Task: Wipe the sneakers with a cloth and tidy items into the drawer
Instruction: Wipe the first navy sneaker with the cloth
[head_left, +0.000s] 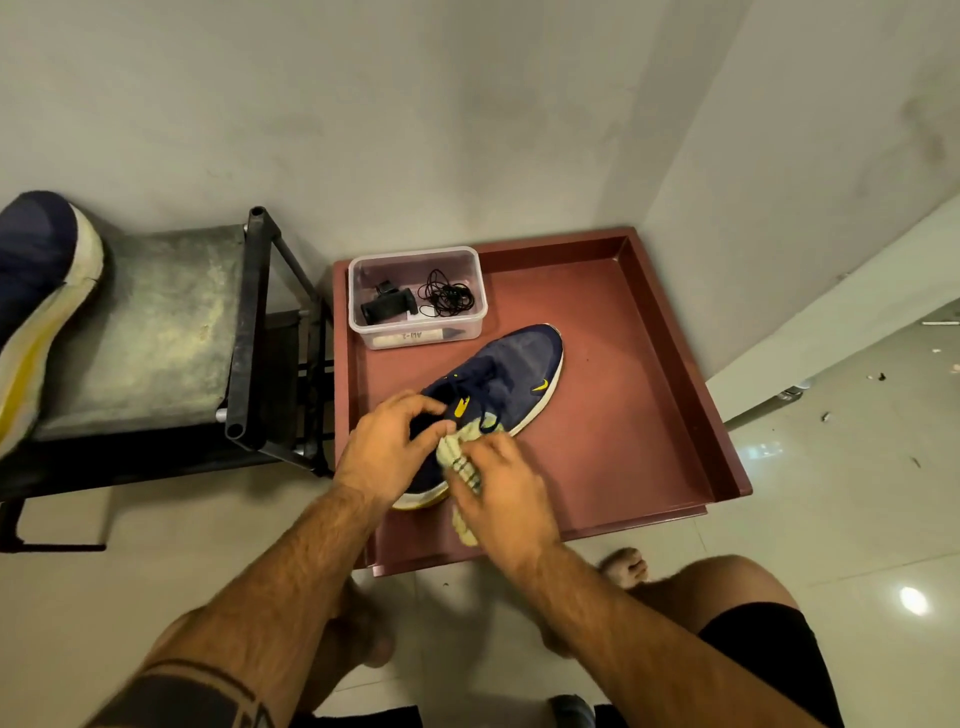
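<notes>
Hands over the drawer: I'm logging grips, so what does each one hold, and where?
The left hand grips the navy sneaker at its collar; the right hand holds the bunched cloth against its heel.

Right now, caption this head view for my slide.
Right hand wipes navy sneaker with cloth in drawer; left hand steadies it.

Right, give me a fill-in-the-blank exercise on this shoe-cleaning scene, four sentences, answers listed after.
1. The right hand holds a pale ____ against the navy sneaker.
2. The sneaker being wiped lies inside the reddish-brown ____.
3. The clear plastic box in the drawer's far left corner holds a tangle of thin black ____.
4. The second sneaker rests on the black ____ to the left, while the left hand steadies the first.

Missing words: cloth; drawer; cord; rack
</notes>
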